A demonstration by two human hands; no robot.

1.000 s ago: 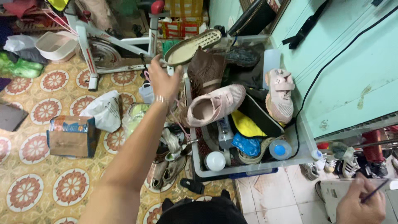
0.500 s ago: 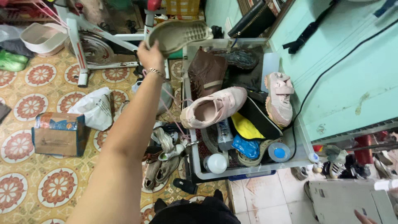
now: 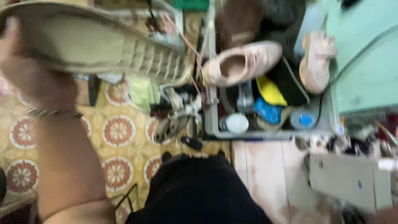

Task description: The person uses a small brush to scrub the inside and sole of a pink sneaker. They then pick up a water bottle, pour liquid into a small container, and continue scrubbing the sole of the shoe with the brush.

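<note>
My left hand [image 3: 29, 79] is raised close to the camera and grips a tan shoe [image 3: 103, 45], its ribbed sole turned towards me. A bracelet circles that wrist. The picture is blurred by motion. Behind the shoe stands a grey crate [image 3: 265, 133] filled with footwear: a pink sneaker [image 3: 244, 62] lies across its top, and a second pink sneaker [image 3: 317, 62] rests on its right rim. My right hand is out of the picture.
Inside the crate are a brown boot [image 3: 238, 20], a yellow item [image 3: 271, 91], a blue item [image 3: 267, 111] and two round lids. Loose shoes [image 3: 174, 120] lie on the patterned floor tiles [image 3: 118, 130]. A green wall [image 3: 369, 62] rises on the right; a grey box [image 3: 350, 178] sits lower right.
My left hand has brought the tan shoe from over the crate up close to the camera. The view has dropped and blurred. My right hand, seen earlier at lower right, has left the picture.
</note>
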